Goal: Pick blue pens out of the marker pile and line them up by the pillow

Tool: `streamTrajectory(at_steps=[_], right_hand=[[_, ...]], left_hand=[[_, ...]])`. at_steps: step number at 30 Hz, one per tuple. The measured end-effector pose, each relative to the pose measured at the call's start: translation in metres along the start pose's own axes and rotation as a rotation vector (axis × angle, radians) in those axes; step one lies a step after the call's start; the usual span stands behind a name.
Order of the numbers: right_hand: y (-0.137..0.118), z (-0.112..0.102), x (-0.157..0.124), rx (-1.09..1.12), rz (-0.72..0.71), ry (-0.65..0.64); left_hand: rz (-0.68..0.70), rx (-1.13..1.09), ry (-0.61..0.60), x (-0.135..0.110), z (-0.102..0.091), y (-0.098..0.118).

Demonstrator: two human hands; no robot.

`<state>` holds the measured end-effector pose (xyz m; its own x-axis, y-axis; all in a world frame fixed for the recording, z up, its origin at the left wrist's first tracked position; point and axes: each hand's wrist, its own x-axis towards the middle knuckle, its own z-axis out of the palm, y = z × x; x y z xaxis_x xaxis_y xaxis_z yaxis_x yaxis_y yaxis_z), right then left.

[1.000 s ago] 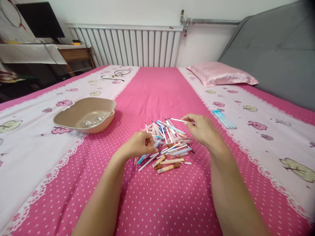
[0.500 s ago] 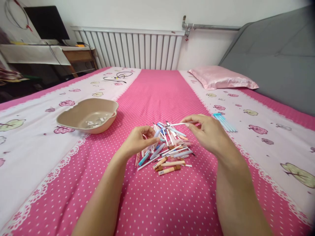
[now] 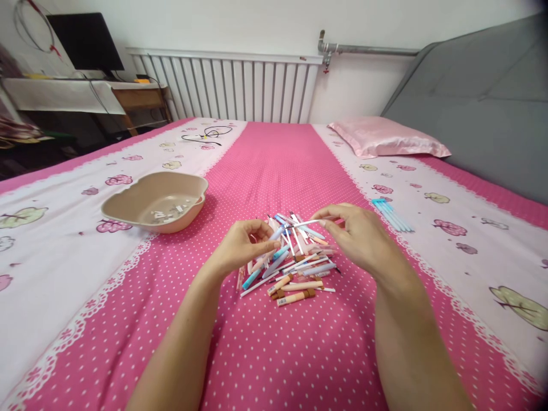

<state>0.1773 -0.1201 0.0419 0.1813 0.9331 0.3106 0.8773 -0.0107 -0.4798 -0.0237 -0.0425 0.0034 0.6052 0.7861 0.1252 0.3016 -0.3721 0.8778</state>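
My left hand (image 3: pixel 245 246) is closed, thumb and fingers pinching a pale lavender-blue pen barrel (image 3: pixel 277 233). In my right hand (image 3: pixel 357 233), the fingertips grip a thin white pen refill (image 3: pixel 306 223) that points left. The refill's dark tip meets or nearly meets the barrel's upper end; I cannot tell whether it is inside. Beneath both hands lies a loose pile of pen parts: white refills, blue and pink barrels, and brown-capped cream pieces. One such cream piece (image 3: pixel 295 298) lies at the front.
A beige plastic basin (image 3: pixel 128 200) with small white bits in it stands on the left of the bed. Several light-blue pens (image 3: pixel 391 216) lie side by side at the right. A black cable (image 3: pixel 218 131) and a pink pillow (image 3: pixel 387 137) are farther back.
My right hand has lowered slightly and the refill's tip has come left and down to the barrel's end. The barrel in my left hand has tilted toward the refill.
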Motion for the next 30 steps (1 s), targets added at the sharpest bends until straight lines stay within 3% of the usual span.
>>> streamTrajectory(at_steps=[12,25,30], right_hand=[[-0.004,0.008,-0.001,-0.055,-0.092,0.017],[-0.010,0.013,0.002,-0.028,-0.056,0.106],[-0.012,0.014,0.001,0.069,-0.103,0.117]], left_hand=[[0.039,0.204,-0.038,0.001,0.001,-0.007],[0.053,0.131,-0.063,-0.001,0.002,0.001],[0.056,0.111,-0.070,0.000,0.005,-0.001]])
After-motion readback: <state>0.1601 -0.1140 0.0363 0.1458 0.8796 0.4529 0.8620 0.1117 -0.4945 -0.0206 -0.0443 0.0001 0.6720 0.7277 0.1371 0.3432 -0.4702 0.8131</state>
